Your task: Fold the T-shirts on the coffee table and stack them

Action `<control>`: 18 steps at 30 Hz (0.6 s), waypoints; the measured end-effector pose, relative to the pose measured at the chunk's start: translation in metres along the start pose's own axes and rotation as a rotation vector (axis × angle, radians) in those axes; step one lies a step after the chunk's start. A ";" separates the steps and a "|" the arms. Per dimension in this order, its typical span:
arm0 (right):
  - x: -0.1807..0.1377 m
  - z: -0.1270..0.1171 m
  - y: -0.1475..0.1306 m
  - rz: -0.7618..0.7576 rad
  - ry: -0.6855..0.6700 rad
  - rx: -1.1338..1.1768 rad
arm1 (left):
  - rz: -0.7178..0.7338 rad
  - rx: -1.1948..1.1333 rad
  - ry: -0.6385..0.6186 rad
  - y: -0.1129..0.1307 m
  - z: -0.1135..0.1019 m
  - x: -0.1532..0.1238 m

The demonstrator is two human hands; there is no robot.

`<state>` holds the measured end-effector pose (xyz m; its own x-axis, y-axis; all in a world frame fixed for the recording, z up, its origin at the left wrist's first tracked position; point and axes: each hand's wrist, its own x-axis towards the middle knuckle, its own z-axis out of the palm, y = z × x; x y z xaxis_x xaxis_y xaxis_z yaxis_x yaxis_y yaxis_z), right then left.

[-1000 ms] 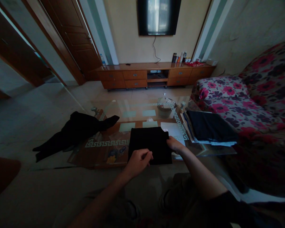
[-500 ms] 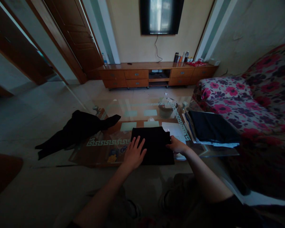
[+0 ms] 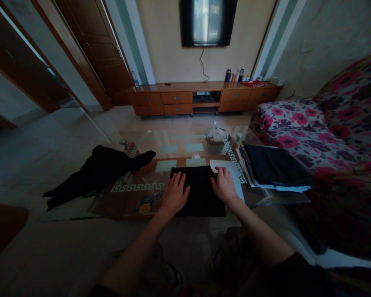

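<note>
A folded black garment (image 3: 199, 192) lies flat at the near edge of the glass coffee table (image 3: 136, 181). My left hand (image 3: 174, 194) rests on its left side, fingers spread. On its right edge lies my right hand (image 3: 225, 185), with the fingers apart and gripping nothing. Just beyond that hand, a white sheet of paper (image 3: 238, 181) shows at the garment's right. Off to the left, another black garment (image 3: 102, 169) lies loosely bunched over the table's left end. What kind of garments these are, I cannot tell.
At the table's right end sits a stack of folded clothes (image 3: 273, 167), dark on top. A waste bin (image 3: 216, 145) shows through the glass. Beyond it runs a wooden TV cabinet (image 3: 176, 98) with bottles and cans. A flowered sofa (image 3: 297, 132) stands at right.
My right hand has let go of the garment's right edge and now lies open on it. The garment's upper right corner has flattened. My left hand has hardly moved.
</note>
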<state>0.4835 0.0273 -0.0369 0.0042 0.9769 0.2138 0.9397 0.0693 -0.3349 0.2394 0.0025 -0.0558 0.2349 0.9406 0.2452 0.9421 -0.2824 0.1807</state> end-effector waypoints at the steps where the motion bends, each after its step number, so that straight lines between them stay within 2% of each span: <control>1: -0.001 0.004 -0.007 -0.072 0.010 -0.009 | 0.015 0.002 0.013 0.001 0.002 0.005; 3: -0.001 0.014 -0.017 -0.201 -0.014 -0.039 | 0.040 0.013 0.013 0.002 0.008 0.013; 5: 0.001 0.026 -0.020 -0.261 -0.058 -0.080 | 0.045 0.028 -0.001 0.000 0.017 0.019; 11: 0.005 0.050 -0.009 -0.216 -0.165 -0.121 | 0.049 0.039 -0.035 -0.011 0.036 0.025; 15: 0.005 0.052 -0.008 -0.211 -0.159 -0.120 | 0.049 0.028 -0.053 -0.015 0.034 0.026; 18: 0.005 0.050 -0.009 -0.206 -0.173 -0.117 | -0.032 0.034 -0.029 -0.015 0.030 0.026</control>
<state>0.4577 0.0412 -0.0787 -0.2399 0.9653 0.1035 0.9477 0.2559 -0.1906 0.2387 0.0368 -0.0807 0.2111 0.9543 0.2117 0.9566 -0.2462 0.1557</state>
